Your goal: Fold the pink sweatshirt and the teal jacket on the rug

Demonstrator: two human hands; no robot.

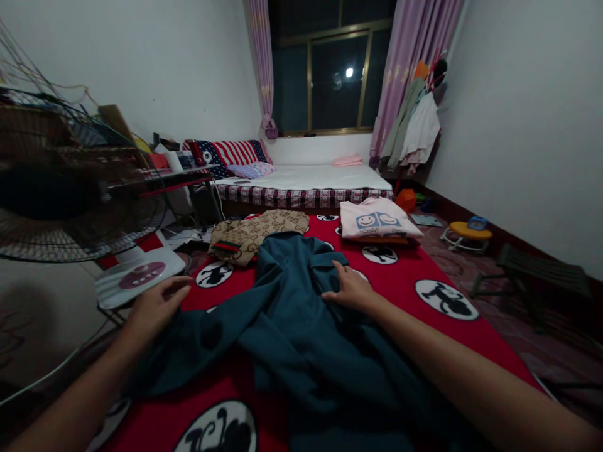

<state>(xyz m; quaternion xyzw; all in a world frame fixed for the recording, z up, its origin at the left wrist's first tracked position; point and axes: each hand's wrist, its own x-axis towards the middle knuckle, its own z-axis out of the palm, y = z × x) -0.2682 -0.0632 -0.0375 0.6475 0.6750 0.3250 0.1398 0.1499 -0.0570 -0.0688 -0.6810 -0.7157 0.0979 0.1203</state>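
Note:
A dark teal long-sleeved garment (287,301) lies rumpled across a red cloth (405,276) with round black-and-white figures. One sleeve stretches toward the lower left. My right hand (353,289) rests at the garment's upper right side near a folded flap, thumb and fingers apart. Over at the left sleeve, my left hand (160,304) hovers or lightly touches the fabric, its fingers stretched and apart; contact is hard to tell. Beyond the garment lies a tan patterned garment (264,229) with a green and red stripe. A folded pink shirt (377,220) sits on a stack at the right.
A wire-caged fan (80,232) stands close on the left, beside a plastic chair (164,263). A bed (306,179) is at the back under the window. Small stools (471,231) and a folding stool (541,267) stand on the right floor.

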